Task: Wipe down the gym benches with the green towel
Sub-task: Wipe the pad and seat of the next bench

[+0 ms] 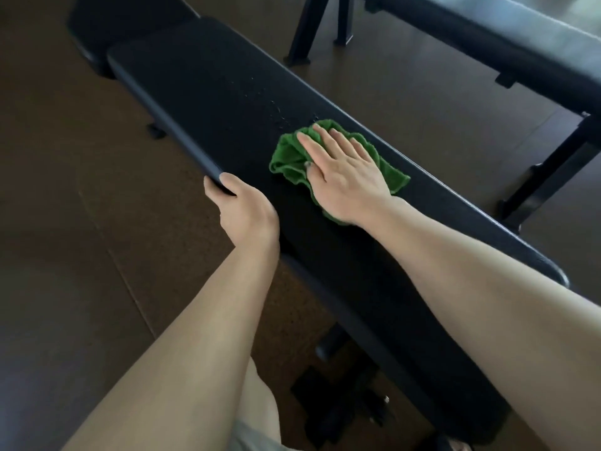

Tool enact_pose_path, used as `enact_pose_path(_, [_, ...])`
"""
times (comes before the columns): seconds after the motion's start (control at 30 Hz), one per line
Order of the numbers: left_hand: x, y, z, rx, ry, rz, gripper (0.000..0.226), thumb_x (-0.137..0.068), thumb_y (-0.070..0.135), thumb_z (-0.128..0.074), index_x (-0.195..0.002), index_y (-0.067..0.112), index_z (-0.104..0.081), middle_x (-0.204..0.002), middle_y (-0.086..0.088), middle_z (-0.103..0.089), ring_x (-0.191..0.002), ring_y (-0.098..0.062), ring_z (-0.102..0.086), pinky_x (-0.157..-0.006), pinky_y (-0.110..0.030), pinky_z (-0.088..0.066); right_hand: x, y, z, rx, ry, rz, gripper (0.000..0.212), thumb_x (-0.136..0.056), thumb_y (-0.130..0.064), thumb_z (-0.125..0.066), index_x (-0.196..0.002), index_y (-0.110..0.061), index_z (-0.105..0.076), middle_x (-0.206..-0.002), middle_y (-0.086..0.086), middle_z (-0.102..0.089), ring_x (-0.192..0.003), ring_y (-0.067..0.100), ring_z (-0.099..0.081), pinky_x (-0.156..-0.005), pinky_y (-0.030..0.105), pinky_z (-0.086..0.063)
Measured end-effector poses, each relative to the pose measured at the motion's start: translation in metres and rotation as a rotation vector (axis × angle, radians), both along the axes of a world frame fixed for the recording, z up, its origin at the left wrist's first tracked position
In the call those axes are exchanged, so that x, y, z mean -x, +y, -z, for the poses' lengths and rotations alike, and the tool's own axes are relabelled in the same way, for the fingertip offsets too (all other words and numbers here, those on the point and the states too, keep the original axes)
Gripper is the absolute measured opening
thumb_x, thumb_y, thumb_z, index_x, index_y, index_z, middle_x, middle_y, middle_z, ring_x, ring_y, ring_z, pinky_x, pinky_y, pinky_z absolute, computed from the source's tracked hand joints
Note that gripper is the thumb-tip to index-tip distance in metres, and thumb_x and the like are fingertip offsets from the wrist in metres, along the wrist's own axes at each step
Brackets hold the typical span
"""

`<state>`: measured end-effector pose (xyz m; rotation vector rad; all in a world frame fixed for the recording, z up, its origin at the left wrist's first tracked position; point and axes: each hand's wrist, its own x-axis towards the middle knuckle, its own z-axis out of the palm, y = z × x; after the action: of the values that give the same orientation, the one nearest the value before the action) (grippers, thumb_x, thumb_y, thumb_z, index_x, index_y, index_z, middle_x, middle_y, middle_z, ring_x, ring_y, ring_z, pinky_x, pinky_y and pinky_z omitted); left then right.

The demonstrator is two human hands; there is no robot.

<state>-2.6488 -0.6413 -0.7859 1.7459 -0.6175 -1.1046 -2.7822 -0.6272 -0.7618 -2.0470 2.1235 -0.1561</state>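
Observation:
A long black padded gym bench [208, 79] runs from the upper left to the lower right. The green towel [289, 154] lies crumpled on its top, near the middle. My right hand [344, 170] presses flat on the towel, fingers spread and pointing to the upper left. My left hand [242, 208] grips the bench's near edge, thumb on top and fingers curled under. Small droplets [276, 109] glisten on the pad just beyond the towel.
A second black bench [487, 34] stands at the upper right, with its metal legs [305, 34] on the brown floor [65, 206]. The first bench's frame and foot [341, 402] show under the pad at the bottom. My knee is at the lower edge.

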Motion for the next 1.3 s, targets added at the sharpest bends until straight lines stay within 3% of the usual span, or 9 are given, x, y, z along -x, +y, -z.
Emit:
enact_pose_path(0.07, [-0.001,0.0,-0.004,-0.012,-0.01,-0.003,0.053,-0.11,0.049,-0.023,-0.162,0.04,-0.02,-0.148,0.0,-0.053,-0.111,-0.019,-0.051,-0.09,-0.032,-0.031,-0.005,0.006,-0.001,-0.008,-0.02,0.022,0.058,-0.111,-0.042,-0.019,-0.167,-0.034,-0.005,-0.176,-0.002,0.0,-0.162,0.019,0.003,-0.131,0.041,0.002])
enact_pose_path(0.2, [-0.002,0.003,-0.006,-0.026,0.001,-0.002,0.054,-0.108,0.052,-0.024,-0.161,0.042,-0.02,-0.148,0.002,-0.053,-0.114,-0.021,-0.053,-0.092,-0.033,-0.032,-0.015,0.106,-0.002,0.007,-0.043,-0.004,0.06,-0.11,-0.044,-0.017,-0.167,-0.033,-0.005,-0.176,-0.002,0.0,-0.162,0.018,0.006,-0.131,0.042,0.0])
enact_pose_path(0.33, [0.001,0.007,-0.009,-0.017,0.007,-0.013,0.054,-0.108,0.052,-0.028,-0.16,0.042,-0.023,-0.148,0.005,-0.053,-0.103,-0.015,-0.047,-0.092,-0.031,-0.032,-0.017,0.154,0.001,-0.031,-0.019,-0.008,0.061,-0.107,-0.047,-0.009,-0.166,-0.038,0.001,-0.175,-0.007,0.006,-0.16,0.014,0.013,-0.131,0.042,0.002])
enact_pose_path(0.53, [0.003,0.006,-0.008,-0.032,-0.047,-0.03,0.054,-0.109,0.051,-0.027,-0.161,0.04,-0.023,-0.153,0.005,-0.049,-0.133,-0.021,-0.051,-0.093,-0.028,-0.029,-0.003,0.123,0.002,0.019,-0.01,-0.059,0.058,-0.109,-0.044,-0.017,-0.166,-0.038,-0.007,-0.175,-0.007,-0.004,-0.162,0.016,0.003,-0.132,0.04,0.0])
enact_pose_path(0.7, [0.001,0.003,-0.002,-0.029,-0.083,-0.019,0.054,-0.109,0.051,-0.026,-0.162,0.038,-0.024,-0.156,0.008,-0.046,-0.14,-0.02,-0.045,-0.094,-0.026,-0.025,0.033,0.031,0.003,0.017,-0.014,-0.113,0.057,-0.11,-0.042,-0.02,-0.166,-0.04,-0.007,-0.176,-0.007,-0.003,-0.162,0.016,0.0,-0.131,0.038,0.002])
enact_pose_path(0.83, [0.0,0.001,0.001,-0.008,-0.108,-0.031,0.053,-0.107,0.052,-0.027,-0.159,0.04,-0.029,-0.153,0.01,-0.049,-0.139,-0.021,-0.047,-0.096,-0.028,-0.027,0.055,-0.028,0.006,0.009,0.001,-0.016,0.057,-0.111,-0.04,-0.018,-0.166,-0.037,-0.006,-0.176,-0.004,-0.002,-0.162,0.017,0.001,-0.131,0.04,0.001])
enact_pose_path(1.0, [0.0,0.002,0.001,-0.006,-0.131,-0.029,0.053,-0.106,0.054,-0.028,-0.158,0.042,-0.03,-0.156,0.011,-0.045,-0.143,-0.022,-0.043,-0.111,-0.034,-0.03,0.024,0.04,0.006,0.047,-0.066,-0.004,0.059,-0.11,-0.041,-0.021,-0.167,-0.029,-0.009,-0.176,0.003,-0.005,-0.162,0.024,-0.001,-0.131,0.045,-0.002])
enact_pose_path(1.13, [0.003,0.004,-0.004,-0.006,-0.126,-0.037,0.052,-0.106,0.053,-0.029,-0.157,0.045,-0.032,-0.156,0.012,-0.045,-0.142,-0.019,-0.043,-0.108,-0.031,-0.028,0.016,0.112,0.007,0.062,-0.077,-0.105,0.06,-0.108,-0.04,-0.021,-0.166,-0.027,-0.018,-0.174,0.004,-0.016,-0.162,0.026,-0.009,-0.131,0.047,-0.007])
enact_pose_path(1.3, [0.005,0.007,-0.006,-0.008,-0.109,-0.052,0.052,-0.106,0.052,-0.03,-0.157,0.043,-0.032,-0.154,0.011,-0.046,-0.141,-0.018,-0.044,-0.105,-0.028,-0.027,0.035,0.068,0.004,0.047,-0.052,-0.179,0.058,-0.109,-0.04,-0.023,-0.166,-0.034,-0.016,-0.175,-0.001,-0.014,-0.162,0.022,-0.009,-0.131,0.042,-0.003])
